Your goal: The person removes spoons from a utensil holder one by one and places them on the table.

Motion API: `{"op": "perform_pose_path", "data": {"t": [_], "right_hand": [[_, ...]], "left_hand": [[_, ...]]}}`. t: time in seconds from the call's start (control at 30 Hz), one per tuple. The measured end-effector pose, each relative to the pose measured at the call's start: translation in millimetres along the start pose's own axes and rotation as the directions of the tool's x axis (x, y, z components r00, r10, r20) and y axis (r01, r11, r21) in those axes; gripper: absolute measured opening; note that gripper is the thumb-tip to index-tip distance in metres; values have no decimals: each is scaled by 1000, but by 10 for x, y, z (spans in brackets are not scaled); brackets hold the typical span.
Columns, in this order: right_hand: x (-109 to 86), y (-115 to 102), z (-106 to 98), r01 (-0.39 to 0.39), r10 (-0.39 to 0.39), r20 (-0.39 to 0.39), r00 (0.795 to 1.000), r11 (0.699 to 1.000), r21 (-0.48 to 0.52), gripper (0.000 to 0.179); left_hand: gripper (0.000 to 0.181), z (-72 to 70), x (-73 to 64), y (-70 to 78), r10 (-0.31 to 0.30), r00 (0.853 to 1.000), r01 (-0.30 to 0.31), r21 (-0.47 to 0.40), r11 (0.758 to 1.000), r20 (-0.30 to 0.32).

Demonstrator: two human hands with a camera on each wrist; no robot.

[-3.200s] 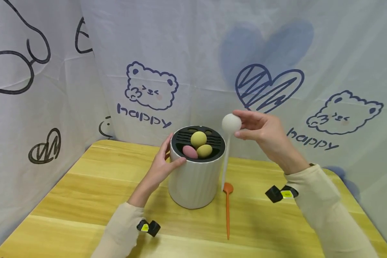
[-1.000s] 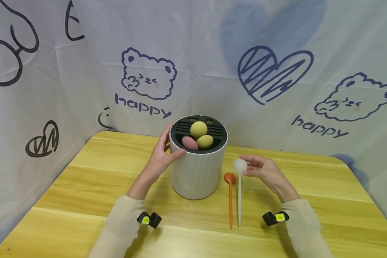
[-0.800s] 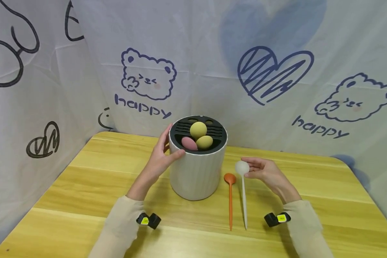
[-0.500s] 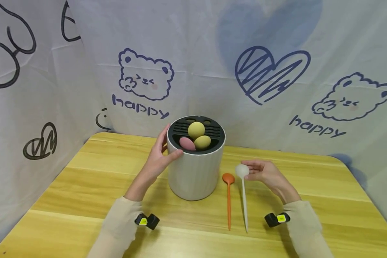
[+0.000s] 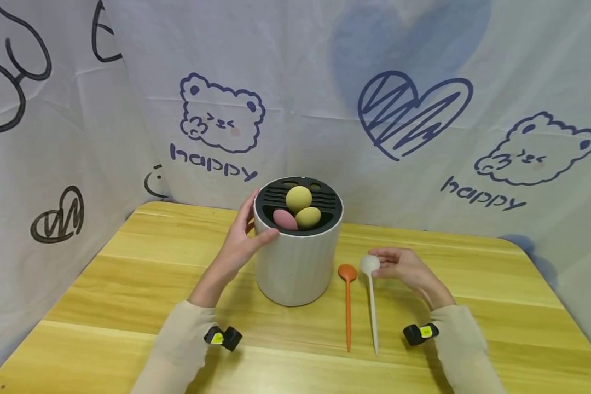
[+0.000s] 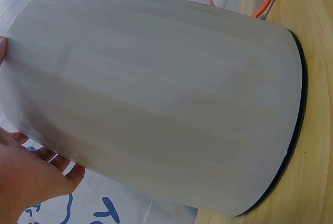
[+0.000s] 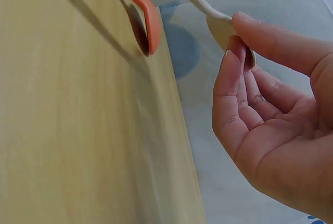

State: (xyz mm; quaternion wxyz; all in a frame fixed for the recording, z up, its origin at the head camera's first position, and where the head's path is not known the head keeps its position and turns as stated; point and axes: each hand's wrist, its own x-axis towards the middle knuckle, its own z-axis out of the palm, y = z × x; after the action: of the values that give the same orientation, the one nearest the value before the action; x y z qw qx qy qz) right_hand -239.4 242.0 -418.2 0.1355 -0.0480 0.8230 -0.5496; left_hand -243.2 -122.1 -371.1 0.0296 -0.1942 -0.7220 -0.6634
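In the head view my right hand (image 5: 406, 271) pinches a white spoon (image 5: 372, 306) by its round bowl, thumb on one side and fingers on the other. Its long handle points towards me, low over the table. An orange spoon (image 5: 347, 306) lies on the table just left of it. My left hand (image 5: 238, 246) grips the left side of a white ribbed utensil holder (image 5: 295, 273), with the thumb near its rim. On its black slotted top (image 5: 332, 216) sit two yellow egg-shaped things (image 5: 299, 199) and a pink one (image 5: 285, 219).
The holder stands upright on a wooden table (image 5: 143, 262). Behind the table hangs a white cloth (image 5: 305, 82) printed with bears and hearts. Small black devices are on both wrists, over cream sleeves (image 5: 177, 345).
My right hand has brought the white spoon down from beside the holder's top to the right of the orange spoon, lowering it slightly further lately. My left hand keeps its grip on the holder.
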Motion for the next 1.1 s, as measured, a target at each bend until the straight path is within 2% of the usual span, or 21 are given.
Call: {"op": "perform_pose_path", "data": {"t": [0.27, 0.6, 0.8, 1.1], "right_hand": [[41, 40, 13, -7, 6, -10, 1000, 998, -55, 54], [98, 155, 65, -15, 15, 10, 1000, 999, -49, 50], [98, 188, 83, -31, 31, -6, 1000, 997, -65, 49], [52, 180, 96, -19, 20, 12, 1000, 993, -113, 47]], "left_hand": [[104, -6, -20, -16, -13, 1000, 13, 11, 1000, -6], [105, -2, -17, -2, -7, 1000, 7, 5, 1000, -6], [105, 6, -2, 1, 1, 1000, -1, 5, 1000, 1], [104, 15, -9, 11, -8, 1000, 8, 14, 1000, 2]]}}
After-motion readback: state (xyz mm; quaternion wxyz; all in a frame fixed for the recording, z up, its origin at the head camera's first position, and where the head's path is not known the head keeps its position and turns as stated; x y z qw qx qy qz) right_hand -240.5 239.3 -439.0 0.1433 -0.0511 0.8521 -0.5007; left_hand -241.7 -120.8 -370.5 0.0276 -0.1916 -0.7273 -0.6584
